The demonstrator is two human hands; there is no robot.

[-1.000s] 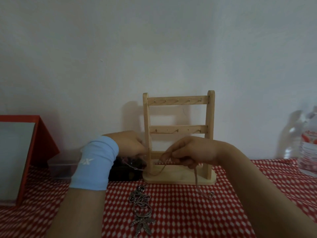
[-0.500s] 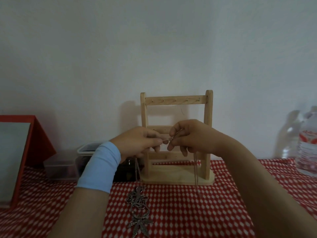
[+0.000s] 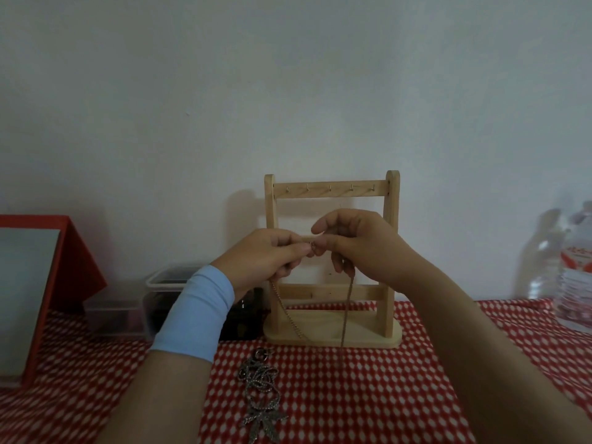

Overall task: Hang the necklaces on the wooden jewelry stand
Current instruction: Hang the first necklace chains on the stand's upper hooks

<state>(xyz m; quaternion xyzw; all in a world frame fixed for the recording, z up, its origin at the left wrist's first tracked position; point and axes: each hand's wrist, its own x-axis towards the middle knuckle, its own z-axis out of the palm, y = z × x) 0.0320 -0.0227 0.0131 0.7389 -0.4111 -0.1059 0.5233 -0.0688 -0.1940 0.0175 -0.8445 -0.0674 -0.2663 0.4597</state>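
Observation:
A wooden jewelry stand [image 3: 332, 190] with rows of small hooks rises against the wall at centre. In front of its middle bar my left hand [image 3: 266, 262] and my right hand [image 3: 358, 246] pinch the two ends of a thin brown chain necklace [image 3: 347, 302] together at the clasp. Both strands of it hang down in front of the stand's base. A silver necklace [image 3: 261, 392] with a leaf pendant lies bunched on the red checked cloth below my left wrist. No necklace hangs on the hooks I can see.
Clear plastic containers [image 3: 166, 302] with dark contents sit left of the stand. A red-framed box or mirror [image 3: 32, 283] leans at the far left. A plastic water bottle [image 3: 573, 277] stands at the right edge. The table's red checked cloth [image 3: 368, 395] spreads in front.
Both hands rose from the stand's base to its middle bar, lifting the brown chain off the cloth, and came together at its clasp.

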